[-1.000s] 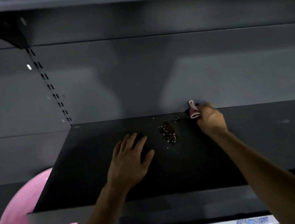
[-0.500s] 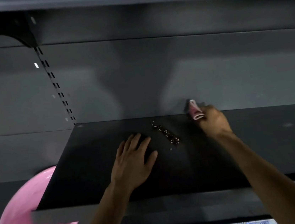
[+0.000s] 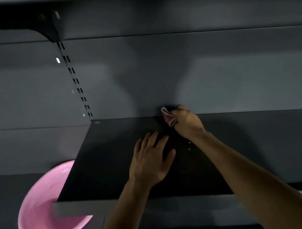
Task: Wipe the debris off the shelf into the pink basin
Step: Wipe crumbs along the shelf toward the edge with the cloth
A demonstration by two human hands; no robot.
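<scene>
Pink cloth (image 3: 169,119): bunched in my right hand (image 3: 187,124), at the back of the shelf (image 3: 113,157).
Left hand (image 3: 150,160): flat, fingers spread.
Debris (image 3: 189,145): pile now unseen; specks remain.
Pink basin (image 3: 44,213): far left, sweep pending.

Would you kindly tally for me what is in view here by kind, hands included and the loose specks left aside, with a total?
Hands: 2, left hand flat on the shelf, right hand
Cloths: 1, pink cloth gripped in the right hand
Basins: 1, pink basin
Shelves under the hands: 1, dark shelf
Total: 5
</scene>
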